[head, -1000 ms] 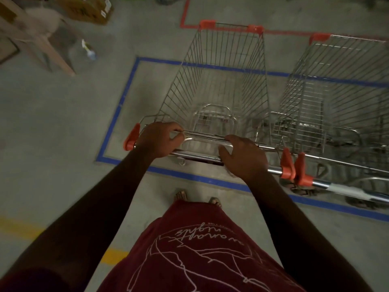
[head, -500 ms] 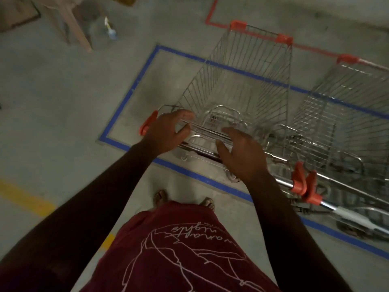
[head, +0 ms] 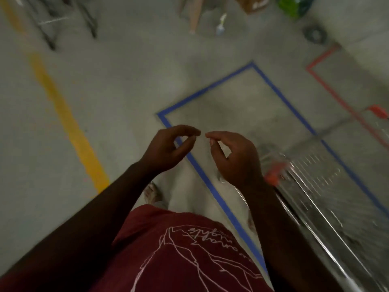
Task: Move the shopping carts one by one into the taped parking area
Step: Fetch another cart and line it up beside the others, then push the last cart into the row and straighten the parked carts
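Both hands are being held free in front of the body, above the grey concrete floor (head: pixel 117 106). The left hand (head: pixel 168 148) is being carried with fingers loosely curled and nothing in them; the right hand (head: pixel 235 157) is likewise being held loosely curled and empty. Neither hand is touching a cart.

A silver wire shopping cart with orange plastic handle ends (head: pixel 311 178) is being shown, heavily blurred, at the right edge of the view, just beside the right forearm. It is standing within the blue taped rectangle (head: pixel 210 184), toward that rectangle's right side. Whether a second cart is parked beyond it cannot be told through the blur, though an orange corner guard (head: pixel 377 110) is visible farther back near the red tape line (head: pixel 336 98).

The left portion of the blue rectangle is being left unoccupied. A blurred wire frame (head: pixel 52 20), possibly another cart, is being glimpsed at the upper left beyond the yellow floor stripe (head: pixel 69 123). It is judged that at least one cart is parked and released, and that further carts may be awaiting collection.
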Demonstrator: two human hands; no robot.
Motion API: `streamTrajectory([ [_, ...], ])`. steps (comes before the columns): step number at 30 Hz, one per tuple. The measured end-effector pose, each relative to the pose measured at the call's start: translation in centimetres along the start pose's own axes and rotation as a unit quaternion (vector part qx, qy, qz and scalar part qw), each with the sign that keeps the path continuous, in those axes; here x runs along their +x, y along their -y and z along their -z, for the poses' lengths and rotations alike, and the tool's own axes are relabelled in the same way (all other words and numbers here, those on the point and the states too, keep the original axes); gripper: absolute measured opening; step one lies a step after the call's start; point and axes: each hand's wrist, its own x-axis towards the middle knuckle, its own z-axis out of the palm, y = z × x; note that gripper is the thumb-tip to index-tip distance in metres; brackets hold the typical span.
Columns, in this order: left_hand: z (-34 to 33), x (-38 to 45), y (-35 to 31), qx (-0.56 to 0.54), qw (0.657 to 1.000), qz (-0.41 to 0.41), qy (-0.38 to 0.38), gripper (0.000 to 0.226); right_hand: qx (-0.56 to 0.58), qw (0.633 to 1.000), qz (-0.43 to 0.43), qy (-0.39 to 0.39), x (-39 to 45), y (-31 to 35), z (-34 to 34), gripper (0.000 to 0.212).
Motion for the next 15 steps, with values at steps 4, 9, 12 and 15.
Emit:
streamTrajectory([
  [4,9.4,-0.2,5.6,0.007,0.999,0.042,-0.030,0.020,0.051,0.996,0.009,0.074,8.0,4.3,-7.8,0.023],
  [9,19.2,0.0,10.0,0.014,0.990,0.088,-0.110,0.019,0.089,0.987,0.065,0.113,16.9,10.2,-15.6,0.022],
  [12,23.4,0.9,12.5,-0.010,0.975,0.152,-0.161,0.018,0.094,0.981,0.087,0.142,21.9,12.4,-19.5,0.023],
  [15,26.8,2.3,15.1,-0.038,0.960,0.185,-0.207,0.016,0.117,0.974,0.086,0.172,26.4,13.0,-23.2,0.023],
])
